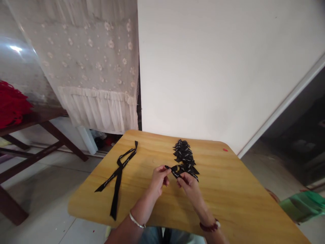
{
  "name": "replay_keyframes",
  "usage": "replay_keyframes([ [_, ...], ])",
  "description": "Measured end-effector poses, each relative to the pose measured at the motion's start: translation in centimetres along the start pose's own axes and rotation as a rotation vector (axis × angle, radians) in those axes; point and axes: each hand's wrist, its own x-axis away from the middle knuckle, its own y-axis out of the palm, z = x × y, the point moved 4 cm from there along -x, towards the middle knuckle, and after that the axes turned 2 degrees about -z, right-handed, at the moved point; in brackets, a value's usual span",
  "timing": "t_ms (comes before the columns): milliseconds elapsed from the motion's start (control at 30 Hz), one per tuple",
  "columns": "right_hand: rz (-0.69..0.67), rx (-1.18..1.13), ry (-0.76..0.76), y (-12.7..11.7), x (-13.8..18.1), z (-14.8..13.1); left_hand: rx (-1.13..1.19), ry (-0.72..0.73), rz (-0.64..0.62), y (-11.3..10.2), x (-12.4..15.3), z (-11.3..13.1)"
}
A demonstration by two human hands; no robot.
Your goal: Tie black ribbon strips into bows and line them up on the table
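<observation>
Landmark: wooden table (228,203). Cut black ribbon strips (119,173) lie crossed on its left part; tiny red speck (225,149) near its far right edge. White lace curtain (96,67) behind-left of it, dark wooden bench (38,135) with red pile (11,103) far left, green bag (302,205) right of it.

I can read no text from here. The black ribbon strips (118,173) at lower left of centre and the pile of ribbon bows (184,154) at centre carry pale printed lettering, but it is too small and blurred.
</observation>
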Motion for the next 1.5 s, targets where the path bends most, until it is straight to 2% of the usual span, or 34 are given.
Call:
replay_keyframes([
  [200, 0.05, 0.185, -0.042, 0.2, 1.1, 0.2, 0.18, -0.11, -0.004, 0.1, 0.4, -1.3],
  [300, -0.005, 0.212, -0.028, 0.9, 1.5, 0.4, 0.27, -0.2, 0.009, 0.4, 0.8, -1.6],
  [367, -0.026, 0.21, -0.005, 1.3, 1.7, 0.7, 0.283, -0.21, 0.019, 0.4, 1.2, -1.7],
  [500, -0.111, 0.183, -0.008, 1.2, 1.7, 0.8, 0.188, -0.18, -0.008, 0.2, 1.6, -1.7],
  [633, 0.0, 0.236, -0.066, -0.8, 0.6, -0.5, 0.056, -0.155, -0.029, -0.1, 1.8, -1.8],
  [733, -0.023, 0.267, -0.084, -1.4, -0.3, -1.7, 0.007, -0.164, -0.063, 0.1, 2.0, -1.8],
  [967, -0.145, 0.459, -0.132, 0.0, -1.2, -3.7, -0.098, -0.183, -0.123, 0.6, 2.3, -1.6],
  [1067, -0.202, 0.504, -0.105, 0.6, -1.2, -3.9, -0.159, -0.162, -0.147, 0.9, 2.4, -1.4],
  [1300, -0.256, 0.466, -0.051, 0.6, -1.4, -3.7, -0.151, -0.153, -0.232, 1.0, 2.6, -1.7],
  [1500, -0.321, 0.383, -0.036, 0.5, -1.1, -3.5, -0.2, -0.164, -0.228, 0.8, 2.6, -1.8],
])
